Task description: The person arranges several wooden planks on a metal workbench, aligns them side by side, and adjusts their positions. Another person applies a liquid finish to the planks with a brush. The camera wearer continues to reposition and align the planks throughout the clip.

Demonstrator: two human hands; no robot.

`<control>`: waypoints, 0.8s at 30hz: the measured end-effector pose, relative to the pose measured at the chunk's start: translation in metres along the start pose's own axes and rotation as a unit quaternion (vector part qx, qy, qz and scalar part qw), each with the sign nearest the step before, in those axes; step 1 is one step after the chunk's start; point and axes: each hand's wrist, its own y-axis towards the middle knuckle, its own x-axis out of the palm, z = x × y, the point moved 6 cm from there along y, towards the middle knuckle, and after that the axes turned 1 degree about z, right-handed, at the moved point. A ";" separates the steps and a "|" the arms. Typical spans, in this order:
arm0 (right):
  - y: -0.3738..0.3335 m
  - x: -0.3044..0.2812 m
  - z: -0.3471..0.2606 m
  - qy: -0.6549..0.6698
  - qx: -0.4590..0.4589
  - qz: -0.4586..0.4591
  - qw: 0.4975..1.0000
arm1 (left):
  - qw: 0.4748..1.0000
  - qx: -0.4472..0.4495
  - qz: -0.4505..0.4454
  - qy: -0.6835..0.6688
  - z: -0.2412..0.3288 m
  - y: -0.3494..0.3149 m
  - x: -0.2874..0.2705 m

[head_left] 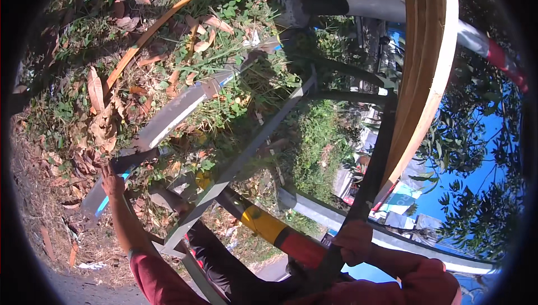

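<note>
A metal frame of grey and dark bars stands before me over grass and dry leaves. My right hand (354, 241) is closed round a dark metal bar (376, 173), which runs up to the frame's far corner. On the left, my left hand (112, 183) has its fingers stretched out beside a dark piece (126, 162) of metal; whether it touches that piece is hard to make out. A long grey bar (241, 162) slants between my two arms. Long wooden boards (428, 75), stacked together, rest at the upper right, close to the dark bar.
A grey-white post (171, 115) with blue marks lies slanting over the grass. A yellow, black and red striped pipe (263, 223) crosses below the frame, and a grey pipe (372, 7) runs along the top. Dry leaves (95, 89) litter the ground; trees (471, 142) stand at right.
</note>
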 end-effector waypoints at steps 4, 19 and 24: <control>0.000 0.002 0.000 0.016 0.001 -0.001 1.000 | 0.996 -0.033 -0.003 0.088 0.021 0.001 -0.009; -0.005 -0.007 0.000 0.020 0.002 0.065 0.998 | 0.958 0.288 -0.019 -0.008 0.075 -0.114 -0.111; -0.014 -0.012 0.003 0.016 0.005 0.112 0.994 | 0.942 0.333 0.029 0.031 0.113 -0.235 -0.174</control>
